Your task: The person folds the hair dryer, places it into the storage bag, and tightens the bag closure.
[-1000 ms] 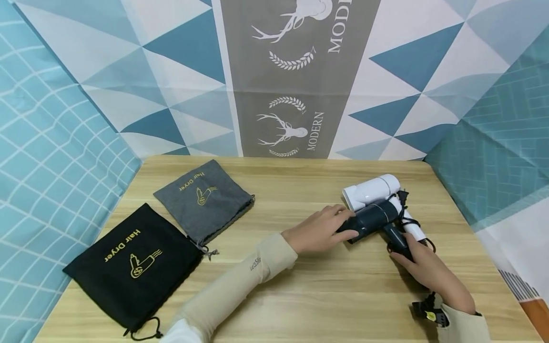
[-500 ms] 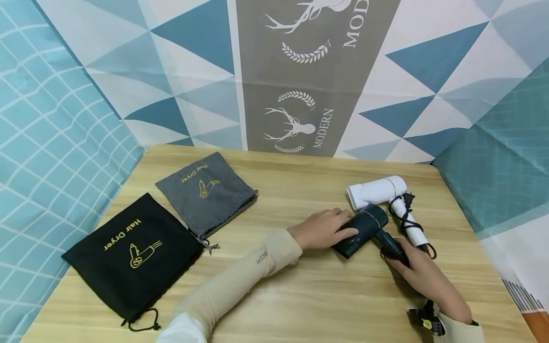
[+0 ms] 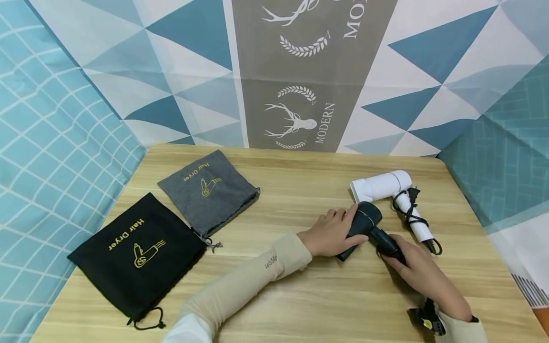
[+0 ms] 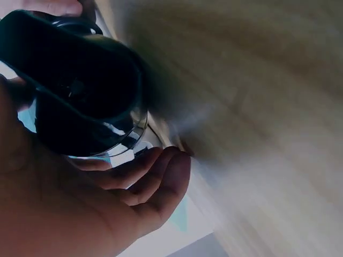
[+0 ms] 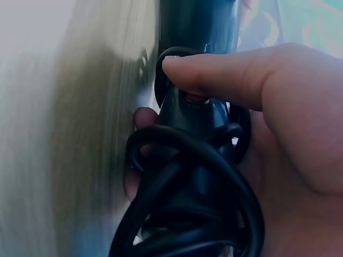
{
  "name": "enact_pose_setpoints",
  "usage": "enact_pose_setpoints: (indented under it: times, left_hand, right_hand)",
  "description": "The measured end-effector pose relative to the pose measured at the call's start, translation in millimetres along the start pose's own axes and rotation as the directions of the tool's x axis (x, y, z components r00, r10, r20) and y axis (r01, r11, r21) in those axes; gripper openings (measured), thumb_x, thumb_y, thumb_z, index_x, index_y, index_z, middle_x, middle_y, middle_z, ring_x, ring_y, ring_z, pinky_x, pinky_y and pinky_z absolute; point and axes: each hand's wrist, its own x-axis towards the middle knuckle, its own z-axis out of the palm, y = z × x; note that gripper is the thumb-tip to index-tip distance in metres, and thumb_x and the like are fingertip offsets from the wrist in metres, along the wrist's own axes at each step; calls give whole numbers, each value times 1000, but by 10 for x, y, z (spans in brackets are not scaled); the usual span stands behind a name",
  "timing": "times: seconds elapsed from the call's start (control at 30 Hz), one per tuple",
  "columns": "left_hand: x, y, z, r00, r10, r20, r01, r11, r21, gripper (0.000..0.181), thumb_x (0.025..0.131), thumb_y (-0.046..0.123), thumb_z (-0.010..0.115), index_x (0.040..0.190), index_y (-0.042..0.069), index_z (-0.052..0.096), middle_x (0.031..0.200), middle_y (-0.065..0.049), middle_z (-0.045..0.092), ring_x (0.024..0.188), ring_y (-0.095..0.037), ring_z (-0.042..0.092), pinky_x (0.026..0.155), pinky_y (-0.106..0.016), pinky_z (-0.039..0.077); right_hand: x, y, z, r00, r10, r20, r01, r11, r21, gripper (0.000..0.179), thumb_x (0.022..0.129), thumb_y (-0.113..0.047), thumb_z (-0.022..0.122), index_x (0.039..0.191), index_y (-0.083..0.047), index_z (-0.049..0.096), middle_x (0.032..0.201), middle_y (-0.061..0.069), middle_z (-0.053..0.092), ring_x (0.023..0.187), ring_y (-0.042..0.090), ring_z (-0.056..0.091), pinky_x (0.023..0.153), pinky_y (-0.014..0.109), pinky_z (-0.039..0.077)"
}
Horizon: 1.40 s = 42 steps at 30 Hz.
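A dark hair dryer (image 3: 370, 212) is held between both hands above the right half of the table. My left hand (image 3: 329, 234) grips its barrel, thumb on the near side and fingers on the far side. In the left wrist view the dryer's wide nozzle (image 4: 80, 85) faces the camera beside the curved fingers. Round the handle closes my right hand (image 3: 419, 269); its thumb (image 5: 214, 75) lies over the handle in the right wrist view, where a black cord (image 5: 182, 142) loops about the grip. Behind it lies a white hair dryer (image 3: 377, 186), its cord wound round the handle.
On the left of the wooden table (image 3: 283, 295) lie a black drawstring pouch (image 3: 171, 247) and a smaller grey pouch (image 3: 223, 190), both printed "Hair Dryer". Patterned cloth (image 3: 300, 78) stands along the table's back edge, with blue cloth at both sides.
The dark hair dryer has come away from the white one, toward the near left, turning with both hands on it. The left hand has taken a fuller hold of the barrel.
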Motion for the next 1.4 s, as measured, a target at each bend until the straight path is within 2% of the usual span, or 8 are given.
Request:
enact_pose_setpoints:
  times: [0.23, 0.43, 0.83, 1.0, 1.13, 1.23, 1.3, 1.4]
  left_hand:
    - [-17, 24, 50, 998, 20, -59, -12, 991, 130, 80, 102, 63, 29, 159, 9, 15, 134, -10, 60, 119, -29, 57, 89, -40, 49]
    - [-8, 32, 79, 993, 50, -107, -30, 983, 179, 79, 102, 62, 33, 158, 8, 20, 129, -9, 64, 113, -27, 60, 83, -39, 52]
    - [-25, 48, 68, 992, 53, -114, -26, 975, 222, 77, 102, 61, 33, 157, 8, 24, 123, -7, 67, 108, -25, 62, 78, -36, 51]
    - [-36, 50, 34, 999, -2, -53, 12, 982, 190, 81, 100, 66, 33, 159, 12, 20, 127, -4, 65, 111, -22, 60, 78, -38, 46]
    - [-9, 24, 5, 1000, 2, 9, -3, 994, 113, 84, 99, 67, 32, 160, 13, 15, 132, -4, 62, 115, -20, 59, 84, -40, 45]
    - [39, -27, -97, 1000, 30, 6, -29, 995, -97, 84, 98, 65, 41, 160, 13, 16, 133, -6, 59, 111, -16, 60, 88, -36, 45]
    - [58, -71, -185, 999, 35, -3, -34, 957, -287, 85, 97, 63, 48, 159, 14, 16, 136, -7, 56, 112, -13, 58, 91, -32, 46]
    - [42, -116, -297, 1000, 1, 8, 4, 849, -529, 87, 95, 61, 55, 158, 16, 17, 138, -9, 53, 109, -11, 58, 89, -26, 48]
  right_hand:
    - [19, -18, -2, 999, 30, 18, -30, 1000, 2, 45, 93, -15, 72, 131, 1, 54, 115, 16, 68, 96, 28, 65, 73, 44, 50]
    - [14, 4, 2, 998, 53, 30, -53, 999, 9, 44, 93, -15, 71, 131, 2, 53, 115, 18, 67, 98, 30, 64, 75, 47, 51]
    - [0, 19, -4, 997, 66, 27, -67, 997, 39, 44, 94, -23, 71, 132, -5, 56, 114, 13, 68, 92, 20, 62, 69, 32, 49]
    - [-1, 25, 22, 999, 40, 6, -40, 999, 37, 42, 95, -21, 70, 131, -4, 57, 114, 12, 69, 92, 20, 63, 69, 32, 50]
    - [-31, 12, 28, 999, 35, -26, -35, 999, 17, 42, 94, -19, 71, 130, -2, 58, 114, 14, 69, 95, 24, 65, 69, 35, 51]
    - [-41, -27, 3, 996, 36, -84, -34, 999, 26, 42, 93, -17, 72, 129, -1, 57, 112, 14, 69, 90, 20, 64, 67, 33, 50]
    - [-34, -72, -13, 990, 21, -136, -15, 999, 44, 42, 93, -15, 72, 129, 0, 57, 109, 13, 69, 86, 16, 62, 66, 31, 48]
    - [-7, -161, -31, 979, -6, -202, 17, 998, 56, 42, 92, -13, 73, 129, -1, 57, 108, 12, 69, 86, 16, 61, 66, 31, 49]
